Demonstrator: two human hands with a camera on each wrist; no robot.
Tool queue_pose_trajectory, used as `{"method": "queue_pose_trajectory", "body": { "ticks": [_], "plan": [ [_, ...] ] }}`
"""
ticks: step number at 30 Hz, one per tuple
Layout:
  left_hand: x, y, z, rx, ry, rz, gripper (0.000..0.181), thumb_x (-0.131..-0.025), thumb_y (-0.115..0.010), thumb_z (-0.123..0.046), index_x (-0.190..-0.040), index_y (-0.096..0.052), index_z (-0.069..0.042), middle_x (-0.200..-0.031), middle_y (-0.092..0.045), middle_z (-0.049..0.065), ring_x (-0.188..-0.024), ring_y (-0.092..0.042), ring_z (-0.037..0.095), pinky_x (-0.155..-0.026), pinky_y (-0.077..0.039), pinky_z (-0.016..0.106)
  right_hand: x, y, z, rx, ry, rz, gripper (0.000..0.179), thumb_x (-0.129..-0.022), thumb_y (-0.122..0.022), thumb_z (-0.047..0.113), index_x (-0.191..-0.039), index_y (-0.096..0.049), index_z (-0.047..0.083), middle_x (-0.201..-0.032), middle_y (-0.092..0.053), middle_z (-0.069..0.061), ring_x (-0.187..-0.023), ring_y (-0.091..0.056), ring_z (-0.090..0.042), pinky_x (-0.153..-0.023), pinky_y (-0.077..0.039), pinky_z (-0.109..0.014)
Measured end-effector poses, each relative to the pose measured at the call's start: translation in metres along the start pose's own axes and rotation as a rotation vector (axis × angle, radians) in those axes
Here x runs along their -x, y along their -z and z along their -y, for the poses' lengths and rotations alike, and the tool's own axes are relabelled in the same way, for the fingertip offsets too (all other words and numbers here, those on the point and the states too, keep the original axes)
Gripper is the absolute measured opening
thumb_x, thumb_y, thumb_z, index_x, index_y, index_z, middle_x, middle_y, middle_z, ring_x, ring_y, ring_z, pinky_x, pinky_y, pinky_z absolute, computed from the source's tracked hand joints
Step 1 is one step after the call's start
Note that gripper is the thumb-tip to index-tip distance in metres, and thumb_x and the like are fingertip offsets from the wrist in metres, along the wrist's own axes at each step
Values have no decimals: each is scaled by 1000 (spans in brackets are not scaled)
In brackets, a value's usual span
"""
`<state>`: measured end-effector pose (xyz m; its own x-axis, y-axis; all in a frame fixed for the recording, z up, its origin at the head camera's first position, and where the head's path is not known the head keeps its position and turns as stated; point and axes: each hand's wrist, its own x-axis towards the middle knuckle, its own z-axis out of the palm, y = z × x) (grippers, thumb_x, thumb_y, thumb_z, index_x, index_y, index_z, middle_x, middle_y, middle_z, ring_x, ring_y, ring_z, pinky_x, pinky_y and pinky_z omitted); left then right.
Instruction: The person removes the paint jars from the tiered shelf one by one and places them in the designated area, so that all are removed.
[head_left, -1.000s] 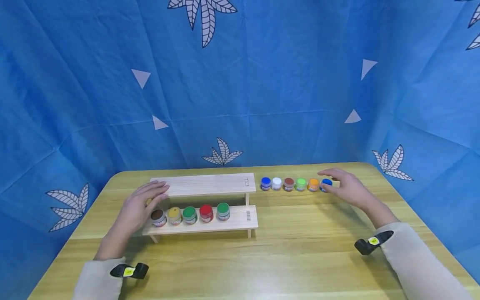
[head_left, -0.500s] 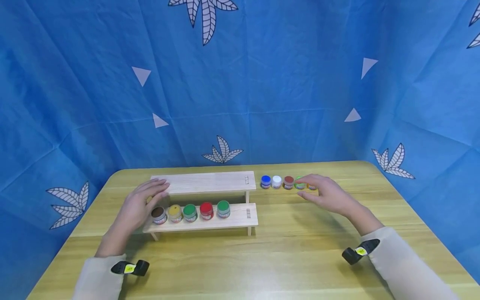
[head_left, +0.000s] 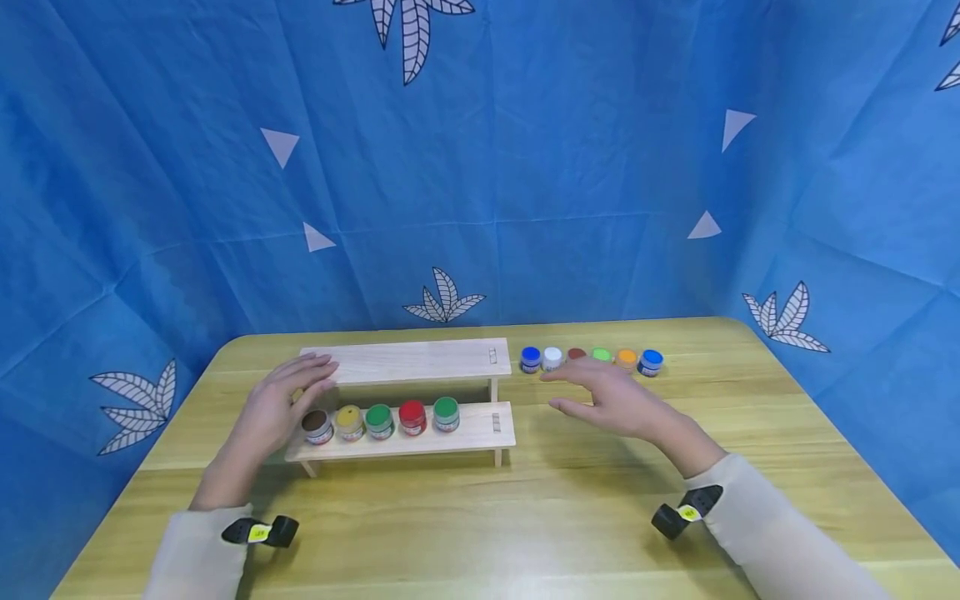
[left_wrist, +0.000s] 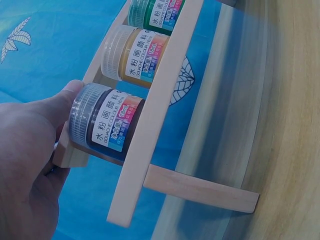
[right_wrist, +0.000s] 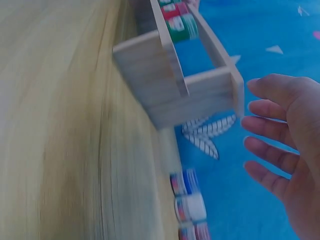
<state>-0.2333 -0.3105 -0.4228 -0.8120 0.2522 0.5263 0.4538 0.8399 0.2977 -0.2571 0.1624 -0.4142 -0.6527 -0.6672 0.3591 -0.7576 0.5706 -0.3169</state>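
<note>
A two-tier wooden rack (head_left: 420,362) stands on the table. Along its lower tier sit several gouache paint jars: brown (head_left: 317,427), yellow (head_left: 350,423), two green and a red one (head_left: 412,417). My left hand (head_left: 273,408) holds the left end of the upper board, thumb near the brown jar (left_wrist: 107,117) in the left wrist view; some fingers are hidden behind the board. My right hand (head_left: 618,396) hovers over the table right of the rack, holding nothing, fingers spread and relaxed. In the right wrist view the same hand (right_wrist: 290,140) is beside the rack's end.
At the table's back, right of the rack, several more paint jars stand in a row, from a blue one (head_left: 530,359) to another blue one (head_left: 650,362). My right hand partly covers the reddish-brown jar. A blue curtain (head_left: 480,167) hangs behind the table (head_left: 450,525).
My right hand has moved left from the blue jar at the row's right end, past the other jars toward the rack. My left hand stays on the rack.
</note>
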Motion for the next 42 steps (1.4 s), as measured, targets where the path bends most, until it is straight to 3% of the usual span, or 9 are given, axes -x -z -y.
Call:
{"method": "queue_pose_trajectory", "body": {
  "ticks": [9,28,42],
  "plan": [
    [-1,1,-2,8,19,15,32,-93,-68,-16,-124,-68,-7,-130,-63,13,-128,-49,39,-104,-37,61,-18,-9,27,-51,43,29,38,-96,-64,33,-128,-65,13,-128,-64,-1,-122,-56,-23,-104,-45,-45],
    [0,3,-3,5,9,16,32,-95,-66,-18,-125,-68,-8,-130,-62,13,-128,-48,40,-104,-38,60,-55,-34,65,-90,79,90,40,-98,-60,36,-131,-63,13,-130,-62,0,-124,-54,-18,-105,-44,-38],
    [0,2,-4,0,-1,2,32,-94,-67,-16,-124,-68,-8,-129,-63,13,-127,-49,39,-103,-38,61,-72,-57,82,5,86,61,42,-98,-60,39,-132,-63,13,-124,-66,1,-116,-60,-15,-99,-49,-33]
  ]
}}
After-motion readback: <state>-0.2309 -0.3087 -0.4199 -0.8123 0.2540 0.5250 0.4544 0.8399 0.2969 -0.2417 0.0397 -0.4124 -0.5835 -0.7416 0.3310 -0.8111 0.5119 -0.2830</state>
